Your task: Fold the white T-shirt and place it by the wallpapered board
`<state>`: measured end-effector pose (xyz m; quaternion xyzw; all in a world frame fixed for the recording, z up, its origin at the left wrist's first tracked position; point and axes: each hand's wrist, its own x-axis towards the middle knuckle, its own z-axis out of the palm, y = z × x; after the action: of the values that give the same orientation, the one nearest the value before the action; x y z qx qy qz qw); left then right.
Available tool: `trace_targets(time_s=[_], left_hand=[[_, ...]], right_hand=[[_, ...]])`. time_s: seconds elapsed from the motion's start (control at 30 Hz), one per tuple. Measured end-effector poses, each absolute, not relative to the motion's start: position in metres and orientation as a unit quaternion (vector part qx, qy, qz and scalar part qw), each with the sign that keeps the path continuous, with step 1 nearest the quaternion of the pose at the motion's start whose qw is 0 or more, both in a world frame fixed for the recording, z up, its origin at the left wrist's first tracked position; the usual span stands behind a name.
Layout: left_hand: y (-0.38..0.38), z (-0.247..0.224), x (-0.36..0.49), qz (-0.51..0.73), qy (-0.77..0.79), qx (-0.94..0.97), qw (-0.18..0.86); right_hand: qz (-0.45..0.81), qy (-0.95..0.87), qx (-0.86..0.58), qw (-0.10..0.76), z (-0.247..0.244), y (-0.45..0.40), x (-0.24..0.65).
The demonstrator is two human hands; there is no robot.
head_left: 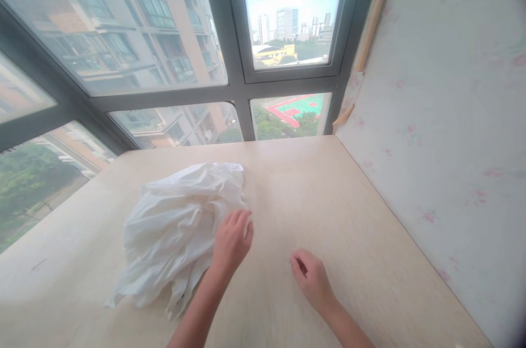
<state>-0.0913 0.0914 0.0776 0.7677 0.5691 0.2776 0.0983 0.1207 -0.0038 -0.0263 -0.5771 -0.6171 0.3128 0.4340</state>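
Pale beige surface (304,200), faint mottling, fills the lower view and runs back to dark grey window frames (236,63). Small dark mark (39,264) at its left side. Patterned wall (444,118) on the right: off-white, pink flowers, bits of green. Tan trim strip (376,13) runs down between wall and window; its lower end looks broken, with a torn-looking patch below.

Through the glass: apartment block (135,24) on the left, trees (36,183) at lower left, distant towers (286,23) under a cloudy blue sky, low yellow building (275,55), red-and-green sports court (298,109).

1 white cloth (176,227) lies bunched on the surface, left of centre, well folded and creased, with ragged-looking corners toward me. Its far end sits near the window side.

My 2 hands are apart. Left hand (233,238) is over the cloth's right edge, palm down, fingers slightly bent, thumb held away from them. Can't tell from this view if it touches the fabric. Right hand (311,277) is to the right of the cloth, well apart from it, fingers curled in, thumb against the index finger with a small dark hollow between. Can't tell if anything is inside.
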Motion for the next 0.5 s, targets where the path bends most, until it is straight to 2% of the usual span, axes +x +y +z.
trace_targets(time_s=[0.1, 0.23, 0.33, 0.5], left_hand=[[0.116, 0.118, -0.115, 0.188, 0.566, 0.795, -0.106], [0.151, 0.157, -0.140, 0.126, 0.588, 0.764, -0.233], [0.183, 0.162, -0.157, 0.095, 0.613, 0.751, -0.225], [0.231, 0.158, -0.173, 0.076, 0.629, 0.771, -0.070]], right_hand=[[0.309, -0.612, -0.577, 0.443, -0.025, -0.002, 0.119], [0.306, -0.612, -0.576, 0.448, -0.023, -0.001, 0.119], [0.301, -0.614, -0.581, 0.442, -0.020, -0.001, 0.118], [0.283, -0.622, -0.578, 0.445, -0.017, 0.002, 0.117]])
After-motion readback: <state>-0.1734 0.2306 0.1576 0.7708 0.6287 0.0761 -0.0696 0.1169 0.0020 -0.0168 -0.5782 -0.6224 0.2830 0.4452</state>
